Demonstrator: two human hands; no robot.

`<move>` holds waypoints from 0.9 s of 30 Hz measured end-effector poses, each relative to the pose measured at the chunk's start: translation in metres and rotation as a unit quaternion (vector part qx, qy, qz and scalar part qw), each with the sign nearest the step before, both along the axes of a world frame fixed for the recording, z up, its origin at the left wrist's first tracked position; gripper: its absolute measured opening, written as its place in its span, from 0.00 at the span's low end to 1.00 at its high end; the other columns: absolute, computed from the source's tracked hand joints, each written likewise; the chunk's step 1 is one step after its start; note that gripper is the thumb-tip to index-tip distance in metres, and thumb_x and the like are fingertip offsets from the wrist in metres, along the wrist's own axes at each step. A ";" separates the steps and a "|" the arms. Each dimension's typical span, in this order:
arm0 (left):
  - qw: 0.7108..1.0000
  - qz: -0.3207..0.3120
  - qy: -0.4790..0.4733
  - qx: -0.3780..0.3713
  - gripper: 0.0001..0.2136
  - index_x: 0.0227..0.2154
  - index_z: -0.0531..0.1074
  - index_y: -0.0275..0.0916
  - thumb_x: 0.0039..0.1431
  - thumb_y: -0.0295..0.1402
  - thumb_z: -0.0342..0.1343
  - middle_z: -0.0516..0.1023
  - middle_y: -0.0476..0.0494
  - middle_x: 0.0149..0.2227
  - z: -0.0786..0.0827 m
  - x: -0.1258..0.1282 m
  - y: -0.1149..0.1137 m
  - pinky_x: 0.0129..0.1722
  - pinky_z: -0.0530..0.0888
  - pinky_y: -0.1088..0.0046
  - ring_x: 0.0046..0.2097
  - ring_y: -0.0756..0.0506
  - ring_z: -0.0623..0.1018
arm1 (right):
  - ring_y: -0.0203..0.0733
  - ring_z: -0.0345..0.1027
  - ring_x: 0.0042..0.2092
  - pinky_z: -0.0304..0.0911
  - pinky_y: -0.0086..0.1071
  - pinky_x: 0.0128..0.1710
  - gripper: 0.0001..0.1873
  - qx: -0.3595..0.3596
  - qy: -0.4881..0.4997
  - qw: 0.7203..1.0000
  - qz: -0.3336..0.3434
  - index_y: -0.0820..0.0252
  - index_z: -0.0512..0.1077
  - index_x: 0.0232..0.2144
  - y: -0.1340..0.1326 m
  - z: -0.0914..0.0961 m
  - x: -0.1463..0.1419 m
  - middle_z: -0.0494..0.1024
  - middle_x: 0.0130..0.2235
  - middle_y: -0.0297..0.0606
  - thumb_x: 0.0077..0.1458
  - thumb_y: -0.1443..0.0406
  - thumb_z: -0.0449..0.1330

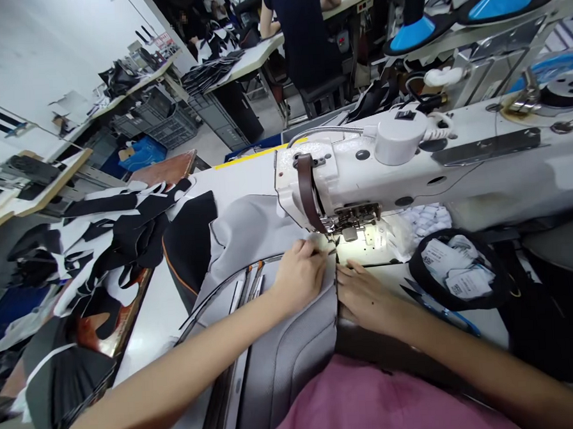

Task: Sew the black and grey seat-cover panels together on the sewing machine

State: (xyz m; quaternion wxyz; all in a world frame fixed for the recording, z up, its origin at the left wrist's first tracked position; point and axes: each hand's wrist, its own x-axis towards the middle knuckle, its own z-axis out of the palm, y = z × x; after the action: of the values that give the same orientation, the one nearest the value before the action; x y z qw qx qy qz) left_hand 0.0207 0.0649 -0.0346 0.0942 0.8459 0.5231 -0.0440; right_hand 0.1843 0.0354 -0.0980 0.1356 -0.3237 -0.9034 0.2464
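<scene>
A stitched grey fabric panel (298,355), with black edging and orange tabs, runs from my lap up to the white sewing machine (323,187). My left hand (302,276) lies on it just left of the lit presser foot (333,234), fingers curled and closed on the material. To the right of the panel's straight edge is my right hand (365,299); its fingers close on that edge just below the needle area. The fingertips of both hands are partly hidden. A brown strap (307,191) hangs on the machine head.
Right of my hands are a black fabric-rimmed holder (417,268) of white labels and blue-handled scissors (458,317). Black and white cut pieces (118,223) pile up at left. A person in dark clothes (303,37) sits beyond the machine, near grey crates (171,128).
</scene>
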 end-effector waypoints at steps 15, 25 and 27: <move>0.996 -0.074 0.033 0.030 0.14 0.46 0.70 0.33 0.62 0.29 0.45 0.71 0.36 0.42 -0.030 -0.011 -0.008 0.44 0.72 0.61 0.46 0.38 0.68 | 0.45 0.72 0.39 0.60 0.31 0.36 0.10 -0.030 -0.068 0.943 -0.325 0.61 0.73 0.40 0.054 -0.004 -0.023 0.79 0.37 0.42 0.60 0.68 0.53; 0.998 -0.052 0.014 0.034 0.19 0.53 0.64 0.31 0.60 0.30 0.47 0.71 0.36 0.43 -0.032 -0.010 0.001 0.42 0.73 0.61 0.45 0.38 0.69 | 0.44 0.71 0.42 0.63 0.33 0.40 0.15 0.059 0.012 0.976 -0.209 0.63 0.69 0.47 0.040 -0.009 -0.003 0.78 0.40 0.43 0.62 0.70 0.48; 0.997 -0.069 0.014 0.028 0.17 0.52 0.66 0.32 0.61 0.30 0.47 0.71 0.36 0.43 -0.033 -0.013 0.002 0.42 0.72 0.61 0.46 0.37 0.69 | 0.45 0.69 0.46 0.63 0.35 0.44 0.17 0.078 0.050 0.974 -0.205 0.66 0.67 0.50 0.024 -0.014 0.012 0.77 0.44 0.46 0.61 0.72 0.48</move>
State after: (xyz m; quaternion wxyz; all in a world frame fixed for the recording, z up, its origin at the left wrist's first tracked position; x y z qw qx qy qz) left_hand 0.0077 0.0670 -0.0672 0.0602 0.8815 0.4660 -0.0479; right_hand 0.1964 0.0594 -0.1117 0.2533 -0.4772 -0.8264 0.1585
